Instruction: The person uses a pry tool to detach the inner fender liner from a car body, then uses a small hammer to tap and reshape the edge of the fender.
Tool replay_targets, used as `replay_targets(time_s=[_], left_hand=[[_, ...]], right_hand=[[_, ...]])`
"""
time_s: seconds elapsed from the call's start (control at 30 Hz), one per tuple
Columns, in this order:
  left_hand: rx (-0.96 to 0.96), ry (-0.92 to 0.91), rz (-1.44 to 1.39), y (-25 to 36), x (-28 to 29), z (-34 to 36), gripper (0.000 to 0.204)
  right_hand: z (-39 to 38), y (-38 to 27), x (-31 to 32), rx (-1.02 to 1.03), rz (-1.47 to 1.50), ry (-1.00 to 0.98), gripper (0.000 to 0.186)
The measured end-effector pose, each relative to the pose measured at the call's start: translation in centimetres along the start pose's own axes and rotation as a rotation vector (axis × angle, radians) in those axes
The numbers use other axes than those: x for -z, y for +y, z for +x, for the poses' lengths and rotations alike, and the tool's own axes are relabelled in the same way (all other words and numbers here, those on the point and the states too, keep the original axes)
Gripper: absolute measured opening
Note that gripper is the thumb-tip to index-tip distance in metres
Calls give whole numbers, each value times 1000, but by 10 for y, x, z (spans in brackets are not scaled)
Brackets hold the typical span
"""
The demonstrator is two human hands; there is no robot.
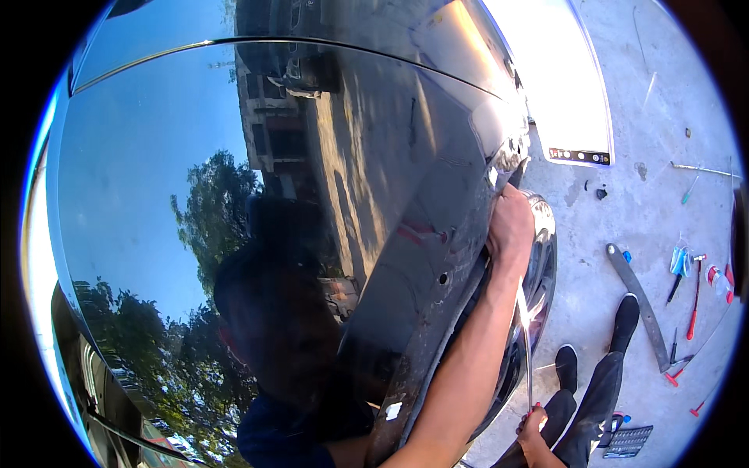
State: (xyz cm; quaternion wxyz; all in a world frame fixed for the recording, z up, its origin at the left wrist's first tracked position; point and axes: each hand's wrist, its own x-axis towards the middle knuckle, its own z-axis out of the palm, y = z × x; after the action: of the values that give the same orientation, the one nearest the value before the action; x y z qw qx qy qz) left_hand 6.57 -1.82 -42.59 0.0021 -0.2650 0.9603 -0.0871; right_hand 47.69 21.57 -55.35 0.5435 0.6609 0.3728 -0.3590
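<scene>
A dark glossy car body panel (390, 171) fills the left and middle, mirroring trees, sky and a person. My left arm reaches along its wheel-arch edge. My left hand (511, 222) is closed at the top of the arch, above the wheel (544, 226), its fingertips hidden. Low down, my right hand (533, 425) is closed round the red-handled end of a long metal rod (529, 363). That rod runs upward beside the wheel and passes out of sight at my left forearm, so its far tip cannot be seen.
A bright white panel (569, 78) with a black control strip stands beyond the wheel. On the concrete floor (655, 210) lie a long dark bar (636, 304), a red-handled hammer (693, 312), a green-handled screwdriver (690, 189) and a tool case (628, 443). My shoes (624, 321) are near the bar.
</scene>
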Motion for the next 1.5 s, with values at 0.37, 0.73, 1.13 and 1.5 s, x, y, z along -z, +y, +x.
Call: replay_targets(time_s=[0.37,0.73,1.13,1.5], left_hand=[[173,-86,-522,15,2,10,33],[-124,174,8,-1,-34,5,11],[-94,246,33,0,-35,6,11],[-89,167,27,-1,-34,9,12]], right_hand=[[8,-32,18,-88,-162,-185,24],[4,-33,38,-86,-167,-207,34],[24,-20,27,-54,-16,-135,26],[24,-19,20,43,20,4,24]])
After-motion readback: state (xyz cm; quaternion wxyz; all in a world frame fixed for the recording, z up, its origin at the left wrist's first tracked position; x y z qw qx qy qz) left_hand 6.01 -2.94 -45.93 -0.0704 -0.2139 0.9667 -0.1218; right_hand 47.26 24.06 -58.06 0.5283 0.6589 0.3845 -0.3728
